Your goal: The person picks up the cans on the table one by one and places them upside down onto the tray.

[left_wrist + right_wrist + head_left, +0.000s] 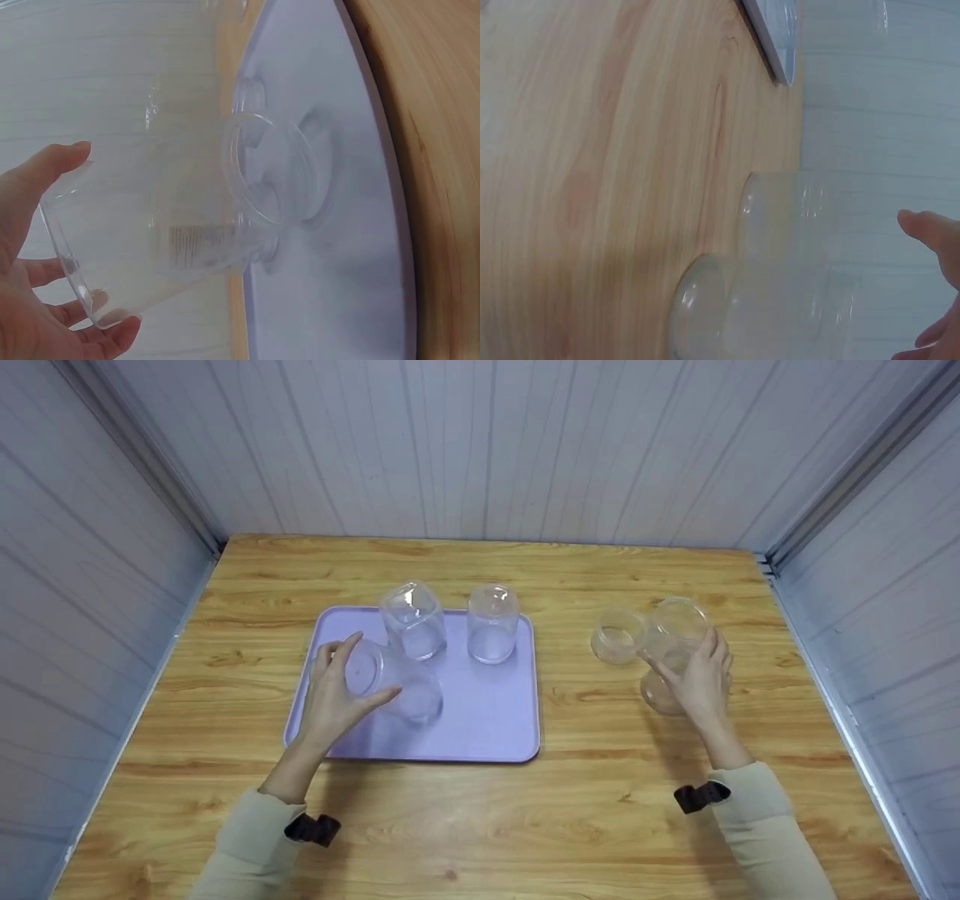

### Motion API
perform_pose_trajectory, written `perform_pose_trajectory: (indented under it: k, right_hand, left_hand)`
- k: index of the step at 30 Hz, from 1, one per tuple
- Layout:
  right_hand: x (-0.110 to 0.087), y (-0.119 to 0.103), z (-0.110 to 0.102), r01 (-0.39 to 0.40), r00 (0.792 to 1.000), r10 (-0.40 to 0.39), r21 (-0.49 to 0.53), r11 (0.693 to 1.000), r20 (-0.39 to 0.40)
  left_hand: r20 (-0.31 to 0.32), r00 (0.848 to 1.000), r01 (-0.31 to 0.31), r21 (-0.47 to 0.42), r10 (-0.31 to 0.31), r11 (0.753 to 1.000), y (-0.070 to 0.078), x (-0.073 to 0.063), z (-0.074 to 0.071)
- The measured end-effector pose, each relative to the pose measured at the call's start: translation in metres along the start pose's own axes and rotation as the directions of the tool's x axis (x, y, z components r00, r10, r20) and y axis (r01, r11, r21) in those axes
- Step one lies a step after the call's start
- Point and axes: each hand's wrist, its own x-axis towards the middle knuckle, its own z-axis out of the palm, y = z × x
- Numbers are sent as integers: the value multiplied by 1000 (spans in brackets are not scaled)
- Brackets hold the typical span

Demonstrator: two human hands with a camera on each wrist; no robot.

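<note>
Nearest me: beige sleeves [251,836] on both forearms, a black wrist mount [313,829] at the left cuff, its twin [701,796] at the right; wooden tabletop [600,825] under everything.

My left hand [328,701] is over the left part of the lilac tray [487,727]; thumb on one side, fingers curled on the other, gripping a clear wide-mouthed jar [401,675] by its base end; that jar is tilted, base up toward my palm, mouth down toward the tray; can't tell if the rim touches; a barcode-like patch [199,244] shows on or through its wall, can't tell which.

My right hand [703,682] is well right of the tray, thumb and fingers parted about the upper part of a tall clear jar [681,631], which stands upright on the wood; the right wrist view puts the thumb apart from it, finger contact I can't tell; no grip visible.

Farther out: a second clear container [619,637] stands just left of that tall one, on the wood; on the tray's far half, a left rear jar [412,622] and a right rear jar [493,622], both clear, upright, a gap between them; behind all that, the pale panelled back wall [487,450].
</note>
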Motion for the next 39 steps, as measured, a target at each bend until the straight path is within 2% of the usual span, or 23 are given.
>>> perform_pose_trajectory:
  k: [6,11,19,27,34,39]
  right_hand:
    - [0,7,-6,-68,989,73,-46,997,128]
    - [2,11,-7,-99,973,114,-83,992,202]
    - [5,16,-10,-91,950,116,-98,991,289]
    - [7,18,-10,-81,942,115,-117,990,315]
    - [9,21,-11,-33,933,65,-97,995,354]
    - [9,23,-10,-33,929,78,-127,991,362]
  left_hand:
    - [-3,1000,-11,57,11,998,-7,5,-9]
    - [34,999,8,100,-11,995,-12,11,-16]
    - [42,999,8,192,-16,981,-17,25,-25]
    - [77,995,44,266,-67,963,-18,41,-29]
    - [80,994,44,305,-72,951,-22,58,-35]
    - [97,991,61,325,-97,944,-24,70,-40]
